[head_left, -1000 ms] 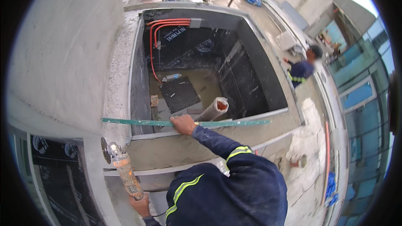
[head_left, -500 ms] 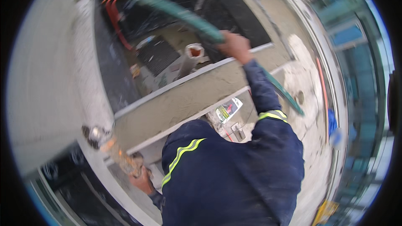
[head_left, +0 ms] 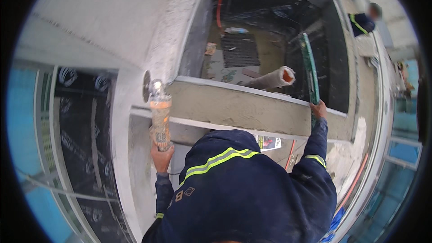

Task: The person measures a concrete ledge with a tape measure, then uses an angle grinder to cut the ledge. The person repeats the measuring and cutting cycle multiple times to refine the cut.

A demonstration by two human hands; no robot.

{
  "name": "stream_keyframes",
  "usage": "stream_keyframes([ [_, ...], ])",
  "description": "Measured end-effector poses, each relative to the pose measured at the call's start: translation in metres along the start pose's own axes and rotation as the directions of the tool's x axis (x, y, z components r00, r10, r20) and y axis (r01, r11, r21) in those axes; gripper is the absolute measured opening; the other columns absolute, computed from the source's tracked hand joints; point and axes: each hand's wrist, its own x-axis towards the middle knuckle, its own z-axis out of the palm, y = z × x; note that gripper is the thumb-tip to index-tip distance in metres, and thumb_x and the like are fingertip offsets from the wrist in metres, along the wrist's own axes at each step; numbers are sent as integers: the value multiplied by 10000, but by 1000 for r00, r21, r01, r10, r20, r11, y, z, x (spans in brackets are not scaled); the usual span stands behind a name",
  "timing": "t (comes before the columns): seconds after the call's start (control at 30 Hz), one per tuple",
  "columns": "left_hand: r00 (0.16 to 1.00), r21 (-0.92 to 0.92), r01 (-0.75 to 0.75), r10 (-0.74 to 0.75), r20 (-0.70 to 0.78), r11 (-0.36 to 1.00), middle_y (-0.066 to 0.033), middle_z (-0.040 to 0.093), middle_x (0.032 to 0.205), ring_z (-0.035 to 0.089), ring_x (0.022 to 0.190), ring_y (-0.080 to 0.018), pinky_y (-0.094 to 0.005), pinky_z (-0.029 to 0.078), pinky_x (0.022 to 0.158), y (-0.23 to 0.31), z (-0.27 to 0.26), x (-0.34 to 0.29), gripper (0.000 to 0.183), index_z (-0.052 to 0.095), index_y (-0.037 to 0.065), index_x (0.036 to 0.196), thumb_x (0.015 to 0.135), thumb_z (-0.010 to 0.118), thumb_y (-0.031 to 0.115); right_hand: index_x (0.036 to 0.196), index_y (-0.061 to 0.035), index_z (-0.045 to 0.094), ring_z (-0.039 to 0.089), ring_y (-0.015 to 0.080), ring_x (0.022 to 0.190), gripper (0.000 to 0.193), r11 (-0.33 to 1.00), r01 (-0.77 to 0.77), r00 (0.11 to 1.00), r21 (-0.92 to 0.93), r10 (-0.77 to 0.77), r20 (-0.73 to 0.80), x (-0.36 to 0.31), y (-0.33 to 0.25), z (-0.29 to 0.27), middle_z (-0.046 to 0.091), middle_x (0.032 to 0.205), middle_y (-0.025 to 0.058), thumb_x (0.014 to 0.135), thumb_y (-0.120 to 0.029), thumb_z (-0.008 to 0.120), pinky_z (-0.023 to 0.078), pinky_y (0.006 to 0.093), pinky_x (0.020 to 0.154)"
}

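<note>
My left hand [head_left: 162,157] is closed round the lower body of a worn orange angle grinder [head_left: 160,117]. The grinder stands roughly upright in view, its round disc [head_left: 146,85] beside the corner of a pale wall; I cannot tell whether they touch. On the right, my right hand [head_left: 319,109] grips a long green bar [head_left: 309,65], which reaches over the dark-lined opening. Part of the bar below that hand is hidden by my forearm. Between my hands runs a ledge of grey-brown mortar [head_left: 234,110] with pale edging strips.
Inside the opening are a wrapped pipe [head_left: 270,79], a dark grate [head_left: 240,50], a plastic bottle [head_left: 236,30] and red conduits [head_left: 220,4]. A printed bag [head_left: 269,142] lies below the ledge. Another person [head_left: 361,23] is at the far right. A red pipe [head_left: 352,182] runs along the right side.
My view has turned. The green bar has swung from a long diagonal to nearly upright, and the grinder now points up in the view. Both stay in my hands.
</note>
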Motion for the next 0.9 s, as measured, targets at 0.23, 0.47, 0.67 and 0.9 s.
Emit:
stream_keyframes([
  [0.23,964,35,264,-265,33,964,-111,697,854,686,704,-197,-352,554,669,52,-3,-7,474,610,-25,1091,684,815,106,1057,24,662,698,418,992,518,999,35,992,7,-35,120,19,-18,21,714,1008,269,772,-390,787,534,477,842],
  [0.47,999,156,43,-46,11,987,-170,719,895,722,809,-307,-399,559,748,21,-14,0,505,608,-26,1094,672,830,142,1007,19,555,678,467,975,569,974,184,976,-132,-165,142,34,-53,28,697,965,295,811,-472,766,520,512,809],
  [0.67,997,200,-33,17,81,979,-194,730,943,735,879,-340,-406,563,773,30,-26,11,541,610,-16,1134,667,825,152,1070,-32,462,662,472,985,596,964,123,992,-236,-118,34,11,-81,34,687,1017,274,853,-519,727,523,540,806],
  [0.9,986,231,-72,34,162,970,-211,733,970,730,909,-365,-417,566,793,31,-38,19,594,619,-9,1193,659,812,166,1242,-41,461,632,445,1099,646,978,84,994,-190,-97,-59,-10,-103,34,620,1239,248,857,-481,736,526,524,869],
])
